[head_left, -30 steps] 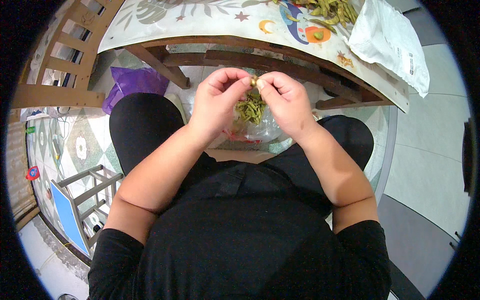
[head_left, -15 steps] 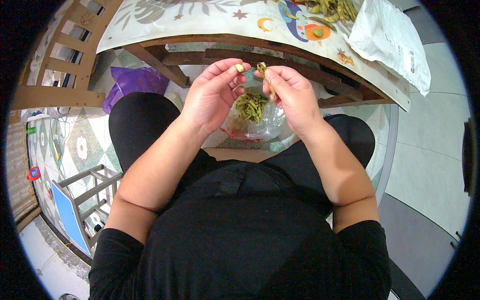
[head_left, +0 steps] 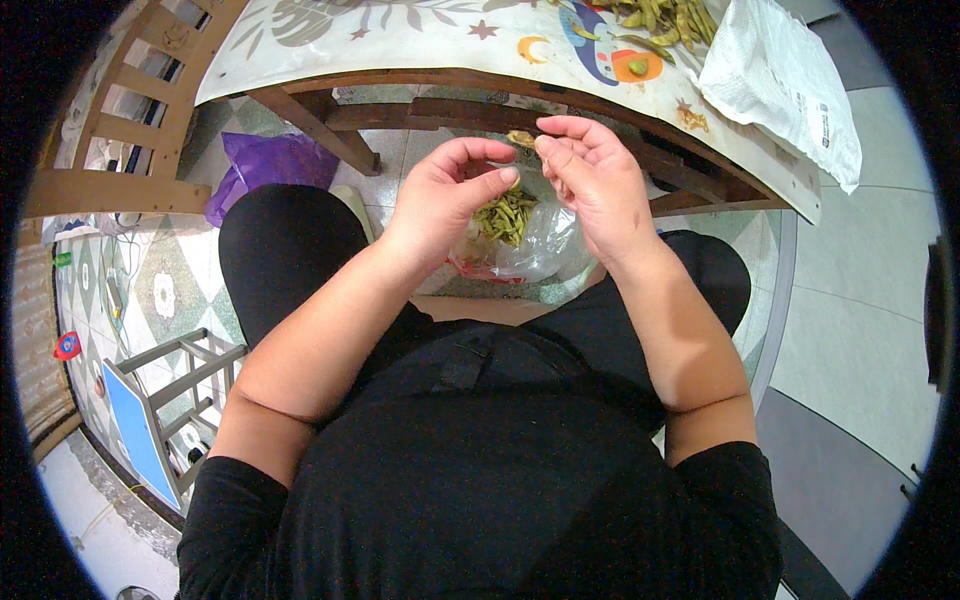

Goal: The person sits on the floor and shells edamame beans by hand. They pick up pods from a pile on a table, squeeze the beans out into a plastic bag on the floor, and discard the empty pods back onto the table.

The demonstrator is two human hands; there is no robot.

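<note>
- Right hand (head_left: 597,185) pinched a pod (head_left: 519,138) short of the table's (head_left: 470,77) near edge.
- Left hand curved (head_left: 435,205); its hold was unclear.
- A loose pinch risked dropping the pod.

You are in what looks like a home, in an ordinary lived-in room. The wooden desk (head_left: 440,78) in front of you is spread with a playful cloth (head_left: 410,50) printed with leaves, stars and a moon, and green pods (head_left: 680,22) are heaped on it. Around you, a patterned tile floor (head_left: 160,290), slatted wooden furniture (head_left: 110,192) and a small blue-topped stool (head_left: 142,432) give the same household look.
</note>
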